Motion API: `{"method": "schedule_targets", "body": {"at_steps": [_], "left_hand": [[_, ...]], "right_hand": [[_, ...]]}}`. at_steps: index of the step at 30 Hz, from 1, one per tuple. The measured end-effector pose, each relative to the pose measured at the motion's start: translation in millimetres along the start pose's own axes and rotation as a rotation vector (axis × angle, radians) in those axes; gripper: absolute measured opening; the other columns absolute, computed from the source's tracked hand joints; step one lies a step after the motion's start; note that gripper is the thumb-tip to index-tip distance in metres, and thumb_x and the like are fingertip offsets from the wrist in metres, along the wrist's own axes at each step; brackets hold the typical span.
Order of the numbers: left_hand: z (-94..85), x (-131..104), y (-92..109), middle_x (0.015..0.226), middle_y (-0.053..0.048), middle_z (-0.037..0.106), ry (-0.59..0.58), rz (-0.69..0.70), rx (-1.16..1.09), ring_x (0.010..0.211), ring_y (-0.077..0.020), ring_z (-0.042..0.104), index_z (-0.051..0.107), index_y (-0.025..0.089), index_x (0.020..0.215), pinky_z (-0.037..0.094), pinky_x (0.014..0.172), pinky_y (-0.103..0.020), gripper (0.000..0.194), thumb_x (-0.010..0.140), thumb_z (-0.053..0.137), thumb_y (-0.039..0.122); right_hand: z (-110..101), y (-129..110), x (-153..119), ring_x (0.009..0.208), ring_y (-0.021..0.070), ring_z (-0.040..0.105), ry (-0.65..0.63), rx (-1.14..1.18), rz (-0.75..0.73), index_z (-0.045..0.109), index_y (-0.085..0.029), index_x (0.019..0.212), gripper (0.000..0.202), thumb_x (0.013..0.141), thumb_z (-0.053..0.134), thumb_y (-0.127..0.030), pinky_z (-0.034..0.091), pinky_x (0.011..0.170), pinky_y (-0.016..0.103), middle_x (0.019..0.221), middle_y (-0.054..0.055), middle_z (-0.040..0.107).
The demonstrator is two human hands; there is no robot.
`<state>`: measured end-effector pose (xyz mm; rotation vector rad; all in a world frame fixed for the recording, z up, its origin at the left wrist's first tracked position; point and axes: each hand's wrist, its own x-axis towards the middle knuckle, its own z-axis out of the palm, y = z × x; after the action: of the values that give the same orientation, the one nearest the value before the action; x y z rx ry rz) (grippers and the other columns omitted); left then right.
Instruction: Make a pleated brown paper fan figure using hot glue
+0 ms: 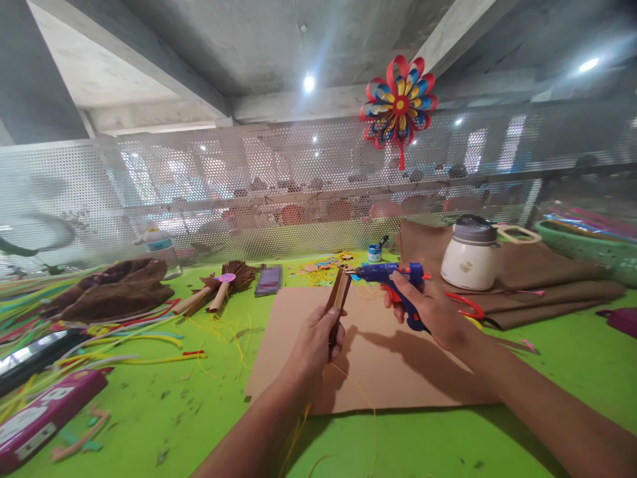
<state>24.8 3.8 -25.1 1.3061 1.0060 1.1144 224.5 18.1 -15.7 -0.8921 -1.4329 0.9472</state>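
My left hand [322,332] grips a folded brown strip [340,292], held upright over a brown cardboard sheet [293,345]. A thin yellow thread hangs below that hand. In my right hand [423,305] is a blue glue gun [381,273] with a red-orange trigger, its nozzle pointing left. The nozzle tip is at the strip's upper end; whether it touches cannot be made out. My right fingers wrap around the gun's handle.
Brown paper bundles [221,295] and dark brown cloth [114,289] lie left, near coloured pipe-like strips [144,358] and a purple box [50,415]. A white jar [468,255], folded brown material [537,292] and a green basket [572,242] stand right. A perforated panel [223,232] rises behind.
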Motion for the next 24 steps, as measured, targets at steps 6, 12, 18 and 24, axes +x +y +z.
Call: {"method": "schedule_targets", "body": {"at_steps": [6, 12, 18, 24], "left_hand": [[0.8, -3.7, 4.2, 0.05, 0.006, 0.043, -0.01, -0.025, -0.047, 0.037, -0.0044, 0.03, 0.051, 0.015, 0.086, 0.018, 0.038, -0.018, 0.026, 0.079, 0.045, 0.04], [0.2, -4.8, 6.1, 0.051, 0.005, 0.043, -0.018, -0.031, -0.098, 0.038, -0.0044, 0.031, 0.051, 0.014, 0.087, 0.016, 0.038, -0.019, 0.026, 0.08, 0.045, 0.039], [0.4, -8.1, 10.1, 0.053, 0.006, 0.042, -0.025, -0.032, -0.109, 0.038, -0.0038, 0.03, 0.051, 0.014, 0.087, 0.015, 0.038, -0.019, 0.025, 0.082, 0.044, 0.037], [0.0, -7.7, 11.9, 0.053, 0.006, 0.042, -0.005, -0.032, -0.088, 0.038, -0.0038, 0.03, 0.051, 0.014, 0.087, 0.016, 0.038, -0.018, 0.023, 0.083, 0.043, 0.035]], "right_hand": [[1.9, -2.1, -1.4, 0.047, 0.0082, 0.048, -0.026, 0.003, 0.02, 0.055, -0.017, 0.074, 0.039, 0.082, 0.048, -0.055, 0.037, 0.045, 0.022, 0.066, 0.001, 0.058], [2.1, 0.1, -2.4, 0.048, 0.0088, 0.048, -0.061, -0.001, 0.014, 0.056, -0.017, 0.073, 0.04, 0.081, 0.049, -0.056, 0.039, 0.046, 0.023, 0.067, 0.002, 0.059], [2.5, 1.9, -3.2, 0.047, 0.0085, 0.048, -0.063, -0.04, -0.001, 0.056, -0.017, 0.072, 0.041, 0.082, 0.048, -0.055, 0.037, 0.045, 0.022, 0.066, 0.001, 0.058], [4.0, 2.0, -5.1, 0.049, 0.0093, 0.049, -0.065, -0.1, 0.002, 0.058, -0.016, 0.078, 0.04, 0.084, 0.046, -0.053, 0.038, 0.045, 0.023, 0.07, 0.003, 0.061]]}}
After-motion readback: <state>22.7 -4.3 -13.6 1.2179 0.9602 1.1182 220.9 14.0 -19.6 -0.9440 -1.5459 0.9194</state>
